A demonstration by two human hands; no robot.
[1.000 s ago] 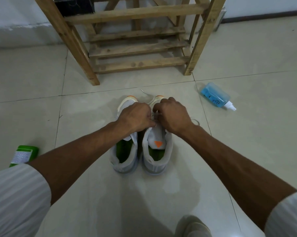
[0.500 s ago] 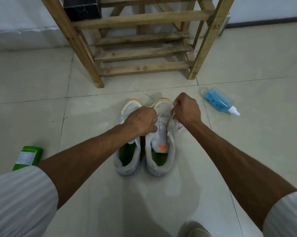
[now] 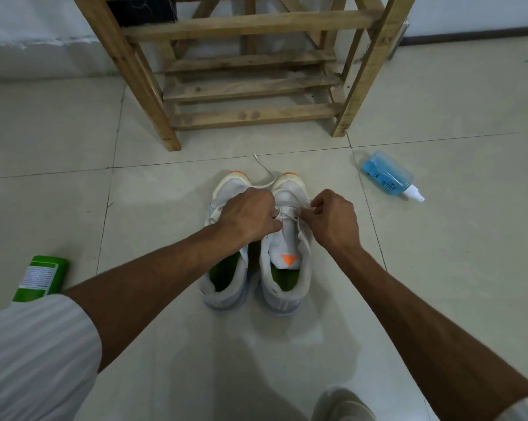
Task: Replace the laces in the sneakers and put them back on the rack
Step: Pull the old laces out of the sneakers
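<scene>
The left hand (image 3: 247,217) has its grip closed round the white lace (image 3: 289,213), fingers curled into a fist, and the right hand (image 3: 335,221) has a narrow grip pinching the same lace between thumb and forefinger. The hands are now apart, with a short run of lace drawn across the eyelets between them. A second ago their knuckles were touching, and half a second ago the right hand was out by the toe; it has since come back alongside the lacing. The lace is a flat woven cord, and its loose tipped end trails forward onto the floor (image 3: 74,132) between the toes. Both hands work over the right sneaker (image 3: 282,287), a pale mesh shoe with an orange triangle on its padded tongue, a green insole and an orange toe edge. The left sneaker (image 3: 223,294) stands touching it, partly under the left wrist. Both sit on glossy cream tiles in front of the rack (image 3: 250,86), which is made of rough slatted timber and carries a black box (image 3: 141,7). A clear blue spray bottle (image 3: 387,177) lies on its side to the right, and a green labelled container (image 3: 41,278) stands by the ribbed white sleeve (image 3: 35,354).
</scene>
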